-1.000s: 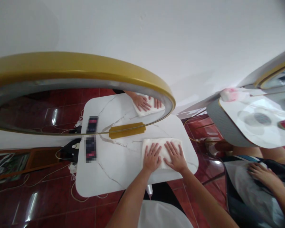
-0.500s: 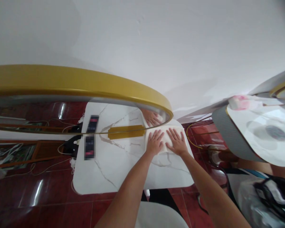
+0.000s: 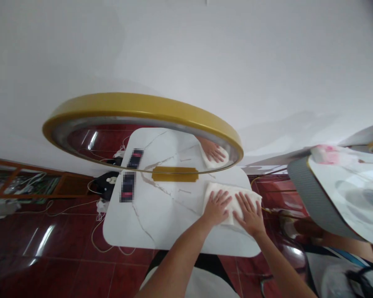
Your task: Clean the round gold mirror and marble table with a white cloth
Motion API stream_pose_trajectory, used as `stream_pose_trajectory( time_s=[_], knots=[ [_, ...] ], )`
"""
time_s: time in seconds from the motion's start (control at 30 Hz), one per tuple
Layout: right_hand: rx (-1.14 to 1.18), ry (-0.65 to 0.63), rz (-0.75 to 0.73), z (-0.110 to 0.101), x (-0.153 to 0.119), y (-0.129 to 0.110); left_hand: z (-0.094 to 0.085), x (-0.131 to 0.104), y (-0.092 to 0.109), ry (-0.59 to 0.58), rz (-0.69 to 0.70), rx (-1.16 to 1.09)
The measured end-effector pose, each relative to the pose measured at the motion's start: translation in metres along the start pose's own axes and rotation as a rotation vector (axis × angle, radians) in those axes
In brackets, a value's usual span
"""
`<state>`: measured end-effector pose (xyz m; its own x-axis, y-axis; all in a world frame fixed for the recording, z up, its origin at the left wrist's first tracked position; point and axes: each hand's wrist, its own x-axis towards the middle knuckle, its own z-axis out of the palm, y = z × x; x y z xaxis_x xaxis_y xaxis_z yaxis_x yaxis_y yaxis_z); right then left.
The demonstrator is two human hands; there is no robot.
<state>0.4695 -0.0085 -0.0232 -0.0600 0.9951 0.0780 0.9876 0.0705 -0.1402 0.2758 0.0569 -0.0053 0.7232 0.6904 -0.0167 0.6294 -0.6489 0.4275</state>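
A round mirror (image 3: 143, 136) with a thick gold frame leans over the far part of the white counter (image 3: 161, 219), and it stands close in front of the two hands. In its glass a hand and the cloth show again as a reflection. One dark phone (image 3: 127, 187) lies flat on the counter near the left edge, well apart from the hands. One flat gold bar (image 3: 175, 174) lies at the foot of the mirror. Thin white cables (image 3: 102, 236) run over the red glossy tile floor (image 3: 49, 265) on the left side. At the right there is a second white counter (image 3: 345, 194) with a grey ribbed edge.

The counter has rounded corners and a marble pattern with thin grey veins. One white folded towel (image 3: 233, 196), soft and thick, lies at the right far corner of the counter. The left hand (image 3: 216, 207) and the right hand (image 3: 251, 213) both lie flat on the towel, side by side, with the fingers (image 3: 224, 198) spread apart and pressing down, not clamped on anything.
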Motion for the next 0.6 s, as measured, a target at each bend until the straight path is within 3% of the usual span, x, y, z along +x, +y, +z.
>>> stream_pose_trajectory(
  time_s=[0.17,0.3,0.43,0.6],
  knots=[
    [-0.007,0.042,0.089,0.001,-0.061,-0.029,0.003,-0.042,0.018,-0.035,0.088,-0.086],
    [0.012,0.075,0.169,0.005,-0.089,-0.067,-0.003,-0.071,0.015,-0.073,0.098,-0.214],
    [0.037,0.128,0.183,0.014,-0.095,-0.109,-0.015,-0.098,-0.005,-0.109,0.037,-0.367],
    [0.058,0.113,0.1,0.025,-0.082,-0.163,-0.029,-0.143,-0.046,-0.105,-0.117,-0.586]
  ],
)
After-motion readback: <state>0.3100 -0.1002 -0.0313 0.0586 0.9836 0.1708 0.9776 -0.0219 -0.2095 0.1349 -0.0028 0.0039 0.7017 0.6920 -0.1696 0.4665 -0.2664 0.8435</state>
